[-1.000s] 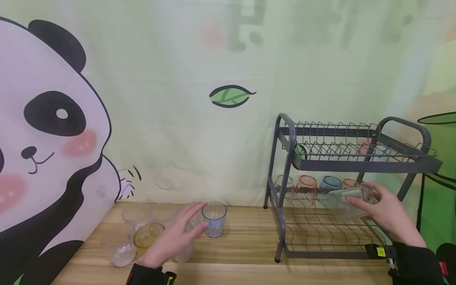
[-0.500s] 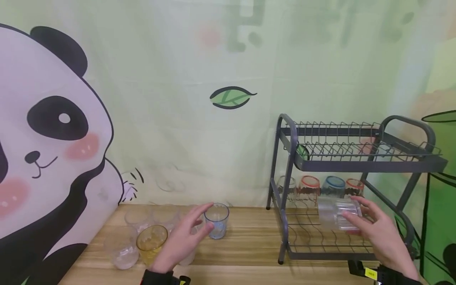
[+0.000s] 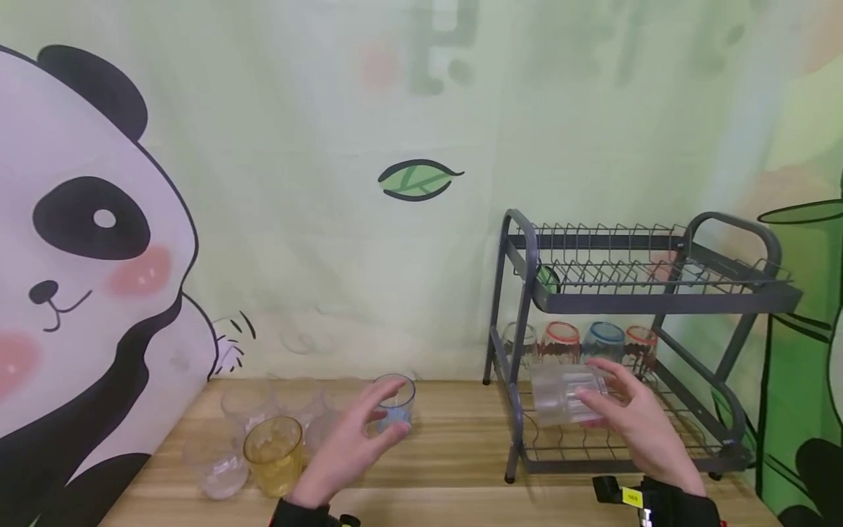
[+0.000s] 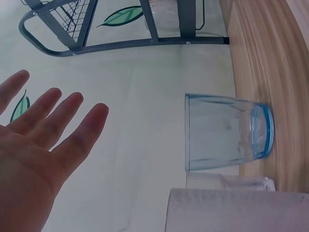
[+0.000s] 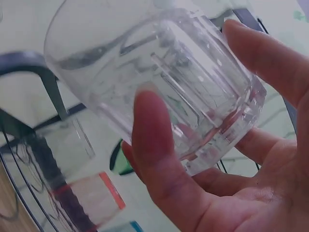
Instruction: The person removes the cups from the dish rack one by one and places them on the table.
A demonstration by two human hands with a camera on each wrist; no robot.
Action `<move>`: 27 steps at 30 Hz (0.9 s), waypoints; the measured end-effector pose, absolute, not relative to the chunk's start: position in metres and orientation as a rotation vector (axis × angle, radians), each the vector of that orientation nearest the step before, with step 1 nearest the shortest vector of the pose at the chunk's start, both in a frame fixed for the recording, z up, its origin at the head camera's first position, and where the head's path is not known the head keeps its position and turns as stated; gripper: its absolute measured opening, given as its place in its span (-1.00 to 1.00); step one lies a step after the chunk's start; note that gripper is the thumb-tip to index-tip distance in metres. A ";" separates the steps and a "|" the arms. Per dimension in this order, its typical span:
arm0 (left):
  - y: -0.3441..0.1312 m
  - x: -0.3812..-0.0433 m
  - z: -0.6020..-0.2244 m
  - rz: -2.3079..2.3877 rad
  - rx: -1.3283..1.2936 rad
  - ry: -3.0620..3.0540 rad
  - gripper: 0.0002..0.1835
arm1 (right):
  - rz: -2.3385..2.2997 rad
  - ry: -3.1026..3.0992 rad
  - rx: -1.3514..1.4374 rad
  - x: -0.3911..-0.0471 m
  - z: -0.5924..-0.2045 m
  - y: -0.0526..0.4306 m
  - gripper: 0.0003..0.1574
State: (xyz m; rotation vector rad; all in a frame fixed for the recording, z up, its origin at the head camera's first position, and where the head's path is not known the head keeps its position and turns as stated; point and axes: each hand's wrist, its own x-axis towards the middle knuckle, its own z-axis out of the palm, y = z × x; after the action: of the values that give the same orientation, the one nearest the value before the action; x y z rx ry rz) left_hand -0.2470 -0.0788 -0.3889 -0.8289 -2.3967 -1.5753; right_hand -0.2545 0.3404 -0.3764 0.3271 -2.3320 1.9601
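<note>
My right hand (image 3: 635, 417) grips a clear drinking glass (image 3: 568, 395) near its base, in front of the rack's lower shelf. The glass lies sideways, its mouth pointing left. In the right wrist view, the thumb and fingers wrap around the ridged lower part of the clear glass (image 5: 183, 82). My left hand (image 3: 349, 446) hovers over the table's left half with fingers spread, holding nothing. Just past its fingertips stands a blue-tinted glass (image 3: 396, 411), seen in the left wrist view as a blue glass (image 4: 217, 133) apart from the hand.
A dark two-tier dish rack (image 3: 658, 304) stands at right. Along the back of its lower shelf are upside-down glasses, including a red-rimmed glass (image 3: 561, 342) and a blue-rimmed glass (image 3: 604, 341). An amber glass (image 3: 275, 457) and several clear glasses, one a clear glass (image 3: 220, 468), stand at left.
My right hand has drawn the clear glass left and slightly toward me, in front of the lower shelf. My left hand has shifted a little right and nearer, still holding nothing.
</note>
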 end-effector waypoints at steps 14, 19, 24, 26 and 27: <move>-0.051 -0.244 -0.394 -1.558 -0.971 -2.289 -0.16 | 2.159 -2.271 0.405 -0.240 -0.350 0.271 -0.28; -0.045 -0.243 -0.394 -1.600 -0.991 -2.255 -0.09 | 2.207 -2.259 0.501 -0.240 -0.350 0.251 -0.29; -0.039 -0.243 -0.394 -1.630 -1.013 -2.235 -0.07 | 2.235 -2.265 0.613 -0.244 -0.352 0.234 -0.33; -0.038 -0.244 -0.395 -1.627 -1.017 -2.233 -0.07 | 2.247 -2.273 0.639 -0.245 -0.352 0.229 -0.33; -0.038 -0.244 -0.395 -1.626 -1.022 -2.231 -0.07 | 2.254 -2.277 0.644 -0.246 -0.353 0.226 -0.33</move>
State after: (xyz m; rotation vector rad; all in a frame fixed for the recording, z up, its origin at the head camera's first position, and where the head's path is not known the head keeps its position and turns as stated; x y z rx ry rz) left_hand -0.2437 -0.0378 -0.3946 -1.0219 -2.2312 -1.6262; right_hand -0.2456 0.2260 -0.3526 0.6439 -2.2773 2.2542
